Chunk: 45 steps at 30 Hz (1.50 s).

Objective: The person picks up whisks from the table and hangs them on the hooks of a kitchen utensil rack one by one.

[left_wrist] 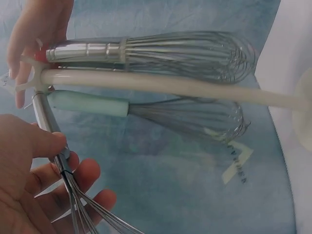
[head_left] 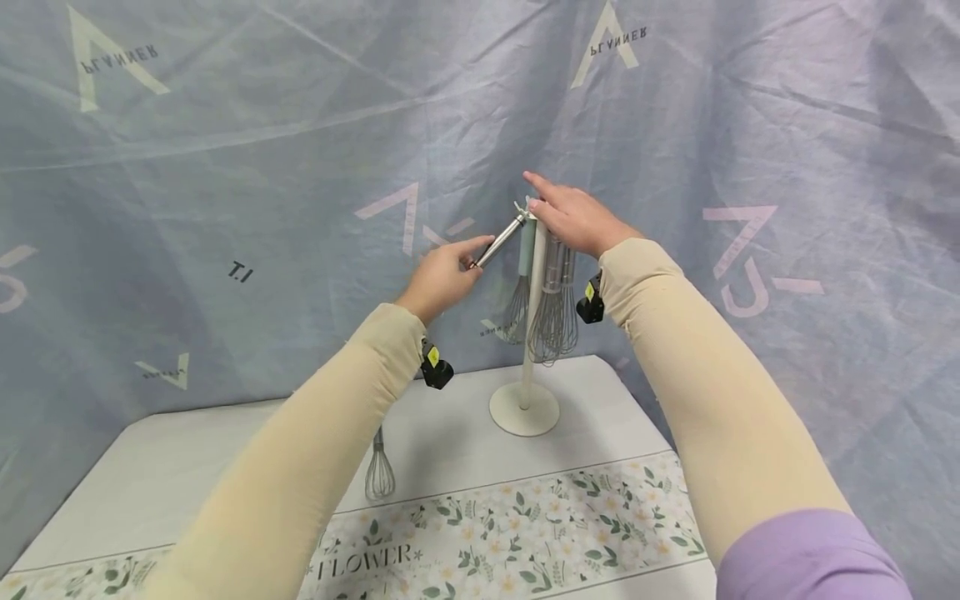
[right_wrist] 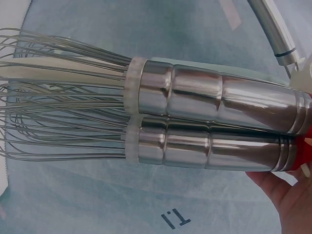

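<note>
My left hand point(head_left: 444, 279) grips a slim metal-handled whisk point(left_wrist: 46, 114), slanted, with its handle end up at the hooks of a cream stand point(head_left: 536, 283). Thumb and fingers close on it near where the wires begin. My right hand point(head_left: 577, 217) reaches over the top of that stand with fingers fairly straight, touching near the hooks; its exact contact is partly hidden. From the stand hang a mint-handled whisk point(left_wrist: 92, 103) and two thick steel-handled whisks, one upper point(right_wrist: 195, 92) and one lower point(right_wrist: 185, 146) in the right wrist view, both with red ends.
The stand's round base point(head_left: 524, 423) rests on a white table with a floral band point(head_left: 495, 542). Another whisk's wire end point(head_left: 380, 477) shows beside my left forearm, its upper part hidden. A printed grey-blue cloth point(head_left: 300, 208) hangs behind.
</note>
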{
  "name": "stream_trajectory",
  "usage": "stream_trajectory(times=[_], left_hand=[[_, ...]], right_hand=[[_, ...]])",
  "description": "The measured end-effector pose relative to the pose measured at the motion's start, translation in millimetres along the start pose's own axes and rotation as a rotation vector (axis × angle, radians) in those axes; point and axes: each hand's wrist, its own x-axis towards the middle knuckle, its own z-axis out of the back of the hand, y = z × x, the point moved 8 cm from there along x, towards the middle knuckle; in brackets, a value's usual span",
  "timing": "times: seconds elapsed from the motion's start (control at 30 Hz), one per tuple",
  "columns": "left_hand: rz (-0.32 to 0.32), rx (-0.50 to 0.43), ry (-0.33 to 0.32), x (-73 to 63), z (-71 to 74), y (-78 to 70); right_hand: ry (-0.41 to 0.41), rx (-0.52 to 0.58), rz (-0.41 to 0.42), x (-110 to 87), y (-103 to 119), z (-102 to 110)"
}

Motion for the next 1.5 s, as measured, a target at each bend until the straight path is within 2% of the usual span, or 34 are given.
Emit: stream_trajectory(times=[0.33, 0.57, 0.83, 1.0, 1.27, 1.5], left_hand=[[0.060, -0.224, 0.003, -6.8, -32.9, 15.4], [0.068, -0.253, -0.007, -8.4, -47.1, 19.3], [0.071, -0.348, -0.036, -13.3, -56.9, 23.2], [0.077, -0.365, -0.016, -19.3, -70.3, 25.8], [0.102, -0.347, 0.047, -25.6, -101.2, 40.3], [0.156, -0.432, 0.073, -31.8, -123.3, 55.6]], right_hand=[[-0.014, -0.008, 0.016, -0.3, -1.8, 1.0], [-0.011, -0.016, 0.021, 0.7, -2.3, 0.7], [-0.014, -0.022, 0.013, -0.4, -0.9, 1.4], [-0.010, -0.026, 0.007, -0.9, -1.0, 1.3], [-0.010, -0.026, 0.003, -1.8, -4.5, 1.5], [-0.009, -0.019, 0.013, 0.7, -5.0, -0.2]])
